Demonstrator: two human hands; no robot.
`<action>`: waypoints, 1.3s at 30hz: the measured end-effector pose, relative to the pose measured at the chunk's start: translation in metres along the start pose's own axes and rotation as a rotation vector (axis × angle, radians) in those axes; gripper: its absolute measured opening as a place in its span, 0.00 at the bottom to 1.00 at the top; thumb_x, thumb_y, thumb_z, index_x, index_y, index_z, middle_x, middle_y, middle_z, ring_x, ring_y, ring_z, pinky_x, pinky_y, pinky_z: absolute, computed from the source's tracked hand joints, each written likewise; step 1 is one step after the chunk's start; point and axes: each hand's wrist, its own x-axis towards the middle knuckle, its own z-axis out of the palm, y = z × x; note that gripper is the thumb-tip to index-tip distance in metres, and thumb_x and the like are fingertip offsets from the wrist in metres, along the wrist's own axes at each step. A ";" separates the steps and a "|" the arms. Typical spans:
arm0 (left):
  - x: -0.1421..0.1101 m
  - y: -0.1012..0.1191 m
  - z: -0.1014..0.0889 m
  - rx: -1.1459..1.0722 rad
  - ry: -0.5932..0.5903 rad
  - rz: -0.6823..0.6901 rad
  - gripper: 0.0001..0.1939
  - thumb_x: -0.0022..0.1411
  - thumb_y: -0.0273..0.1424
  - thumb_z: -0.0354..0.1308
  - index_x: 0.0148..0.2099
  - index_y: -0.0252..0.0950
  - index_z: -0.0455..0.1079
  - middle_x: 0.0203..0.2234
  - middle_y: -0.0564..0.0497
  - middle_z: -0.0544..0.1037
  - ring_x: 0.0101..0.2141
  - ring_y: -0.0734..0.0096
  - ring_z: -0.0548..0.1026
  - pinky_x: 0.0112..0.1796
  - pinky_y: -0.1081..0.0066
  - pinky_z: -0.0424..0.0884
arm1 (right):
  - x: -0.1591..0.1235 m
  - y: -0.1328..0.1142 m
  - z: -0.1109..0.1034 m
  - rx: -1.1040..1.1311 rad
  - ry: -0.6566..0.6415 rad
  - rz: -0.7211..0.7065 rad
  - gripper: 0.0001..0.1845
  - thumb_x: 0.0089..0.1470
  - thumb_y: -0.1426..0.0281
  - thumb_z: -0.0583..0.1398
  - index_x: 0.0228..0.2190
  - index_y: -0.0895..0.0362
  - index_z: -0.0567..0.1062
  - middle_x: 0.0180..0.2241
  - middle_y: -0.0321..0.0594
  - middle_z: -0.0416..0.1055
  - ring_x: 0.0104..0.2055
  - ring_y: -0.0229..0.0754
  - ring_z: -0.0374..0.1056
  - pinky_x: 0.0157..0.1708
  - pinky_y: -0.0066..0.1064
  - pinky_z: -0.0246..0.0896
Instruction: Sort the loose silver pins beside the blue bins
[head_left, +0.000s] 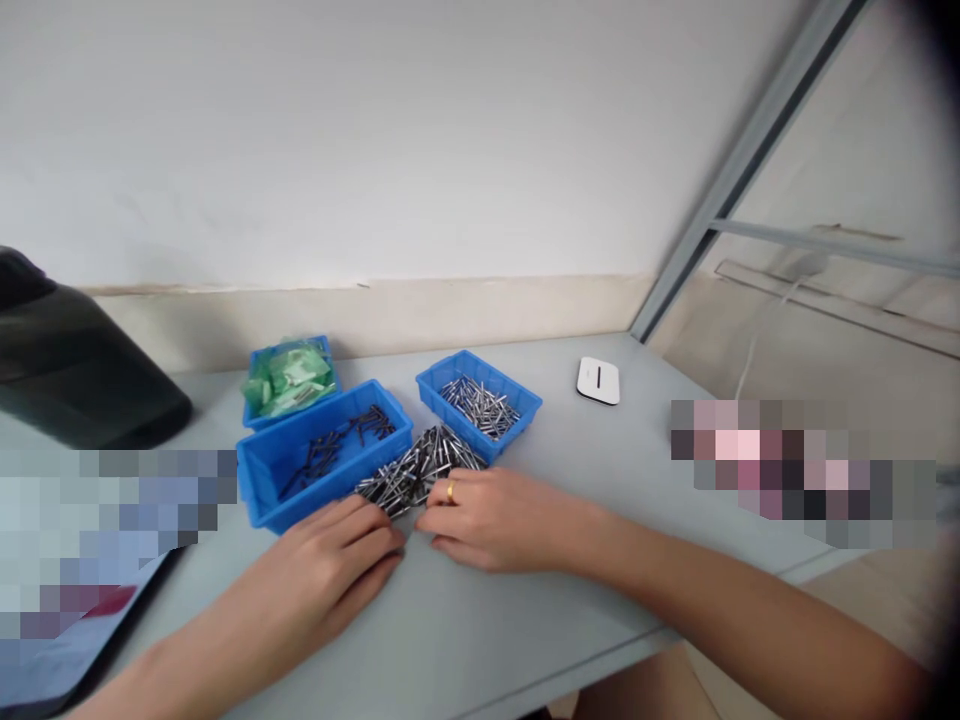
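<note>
A loose pile of thin, pointed metal pieces, mostly silver and resembling screws or rivets, lies on the grey table. My left hand rests at its near left edge, fingers curled and pressed together. Opposite it, my right hand, with a gold ring, bends its closed fingers against the pile's near right edge. Whatever either set of fingertips holds is hidden. Behind the left hand, a blue bin contains dark pieces. Another blue bin, behind the pile, holds silver pieces.
At the back left, a third blue bin holds green plastic packets. A dark bottle stands far left. A white square device lies to the right, near a grey metal frame. A wall rises behind the table.
</note>
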 end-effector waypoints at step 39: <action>0.001 0.004 -0.006 -0.065 -0.087 -0.034 0.10 0.69 0.29 0.46 0.44 0.38 0.69 0.34 0.50 0.73 0.35 0.67 0.73 0.36 0.67 0.70 | -0.001 0.005 0.001 0.060 -0.014 0.224 0.05 0.58 0.76 0.54 0.35 0.58 0.70 0.33 0.37 0.69 0.34 0.37 0.65 0.30 0.28 0.54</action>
